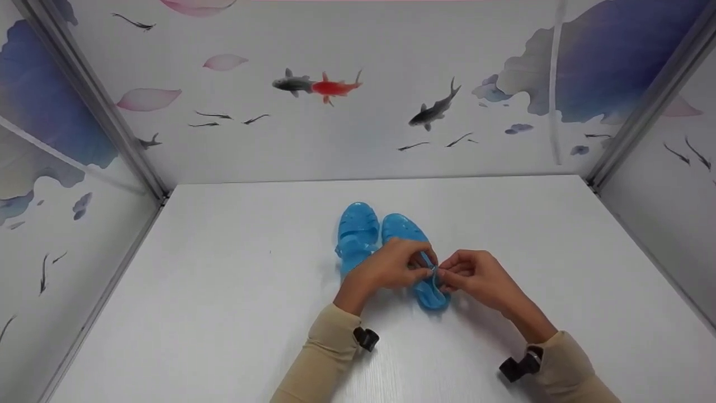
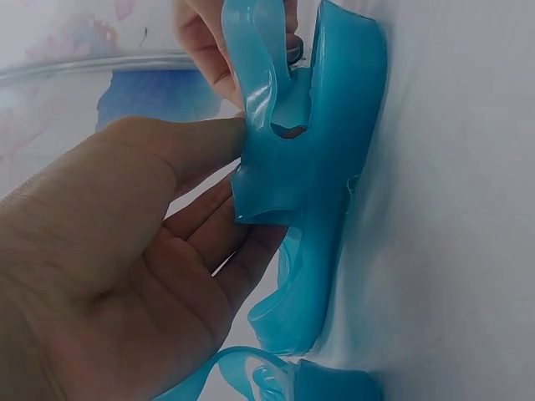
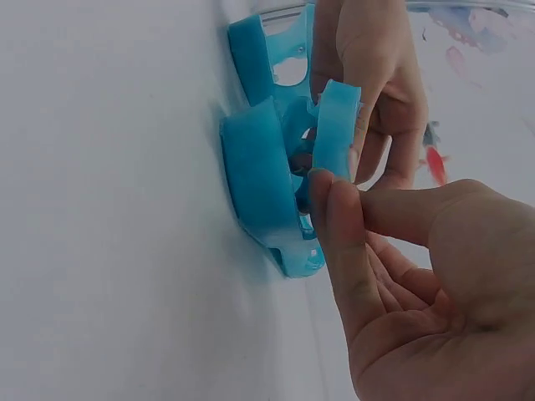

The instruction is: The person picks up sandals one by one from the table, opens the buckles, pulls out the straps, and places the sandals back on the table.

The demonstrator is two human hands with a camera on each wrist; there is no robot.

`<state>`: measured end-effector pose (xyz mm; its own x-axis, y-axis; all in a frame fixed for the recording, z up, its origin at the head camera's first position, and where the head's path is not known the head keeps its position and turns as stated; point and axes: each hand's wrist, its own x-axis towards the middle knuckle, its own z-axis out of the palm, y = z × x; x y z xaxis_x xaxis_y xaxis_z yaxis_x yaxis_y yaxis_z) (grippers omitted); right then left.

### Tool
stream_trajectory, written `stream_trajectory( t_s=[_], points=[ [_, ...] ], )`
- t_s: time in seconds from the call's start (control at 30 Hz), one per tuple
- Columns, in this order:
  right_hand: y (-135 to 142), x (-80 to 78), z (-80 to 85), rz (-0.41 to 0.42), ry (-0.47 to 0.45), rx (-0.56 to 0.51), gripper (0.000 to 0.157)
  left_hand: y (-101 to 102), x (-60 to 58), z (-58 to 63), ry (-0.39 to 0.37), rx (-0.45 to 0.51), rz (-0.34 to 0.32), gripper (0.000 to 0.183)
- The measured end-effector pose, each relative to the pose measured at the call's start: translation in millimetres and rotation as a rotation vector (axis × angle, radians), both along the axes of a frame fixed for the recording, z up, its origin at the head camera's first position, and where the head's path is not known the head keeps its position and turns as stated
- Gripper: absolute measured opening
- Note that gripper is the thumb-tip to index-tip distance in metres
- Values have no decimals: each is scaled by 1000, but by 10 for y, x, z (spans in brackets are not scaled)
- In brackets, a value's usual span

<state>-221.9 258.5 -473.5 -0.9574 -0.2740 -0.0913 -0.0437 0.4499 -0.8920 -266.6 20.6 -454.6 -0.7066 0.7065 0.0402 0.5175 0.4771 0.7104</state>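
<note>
Two translucent blue jelly sandals lie side by side on the table, toes toward the back wall. Over the right-hand sandal, both hands meet at its strap, near the outer side. My left hand reaches across this sandal and pinches the strap between thumb and fingers. From the right, my right hand pinches the strap's end with thumb and forefinger. Fingers partly hide the fastening point, so I cannot tell whether it is fastened. The left-hand sandal stands close by, partly covered by my left hand and wrist.
The white table is bounded by printed panels with fish and petals, such as the back wall. Metal corner posts stand at the sides. A black wrist camera sits on the left sleeve, another on the right.
</note>
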Motion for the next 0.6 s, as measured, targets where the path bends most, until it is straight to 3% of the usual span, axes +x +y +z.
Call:
stream_trajectory(
  t_s=[0.23,0.6],
  points=[
    [-14,-7,-16,-11,3,-34,26,8,-5,-15,-18,9,15,24],
    [64,-36,-68,8,-71,-71,36,60,7,-41,-43,22,43,21]
  ],
)
